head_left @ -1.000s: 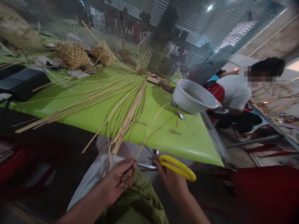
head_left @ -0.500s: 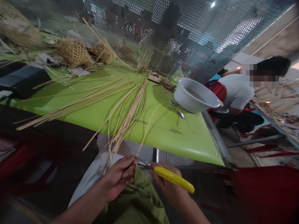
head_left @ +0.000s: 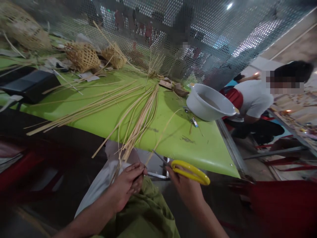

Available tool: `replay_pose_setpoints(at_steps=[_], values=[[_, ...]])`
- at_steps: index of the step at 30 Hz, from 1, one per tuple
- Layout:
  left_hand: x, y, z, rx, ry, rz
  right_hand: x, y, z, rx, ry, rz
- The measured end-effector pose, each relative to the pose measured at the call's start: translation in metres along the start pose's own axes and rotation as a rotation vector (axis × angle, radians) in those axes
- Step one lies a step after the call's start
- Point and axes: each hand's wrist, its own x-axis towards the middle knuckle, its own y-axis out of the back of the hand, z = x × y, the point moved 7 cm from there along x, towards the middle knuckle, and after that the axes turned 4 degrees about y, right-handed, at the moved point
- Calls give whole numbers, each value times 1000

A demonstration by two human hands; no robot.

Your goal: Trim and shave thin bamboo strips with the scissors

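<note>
Over my lap, my left hand is closed, pinching the end of a thin bamboo strip between thumb and fingers. From there the strip curves up over the table edge toward the metal clips. My right hand grips yellow-handled scissors. Their blades are spread apart and point left; the upper tip reaches the strip, the lower blade ends close to my left fingers. A bundle of bamboo strips lies just beyond my left hand, its near ends hanging over the edge.
A white basin with liquid stands at the table's right end, beside metal clips. Woven baskets and a black box lie at the left. Perforated metal sheeting rises behind. A person in a white shirt sits at the right.
My right hand has moved up with the scissors, and their blades have opened wide around the strip. My left hand keeps its pinch in nearly the same place.
</note>
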Motion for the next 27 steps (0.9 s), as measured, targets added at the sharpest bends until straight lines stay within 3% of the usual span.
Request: replay_pose_setpoints(at_steps=[4, 9, 12, 18, 23, 27], values=[[0, 0, 0, 25, 21, 4, -4, -12, -11, 114, 50, -168], [1, -2, 0, 22, 2, -41, -1, -6, 3, 4, 1, -14], [-3, -1, 0, 90, -6, -54, 3, -9, 15, 9, -45, -8], [-10, 17, 3, 242, -78, 93, 5, -13, 20, 35, -78, -19], [-4, 20, -2, 187, -52, 104, -3, -14, 6, 2, -62, -17], [0, 18, -7, 65, -11, 85, -16, -23, -16, 93, 1, -153]])
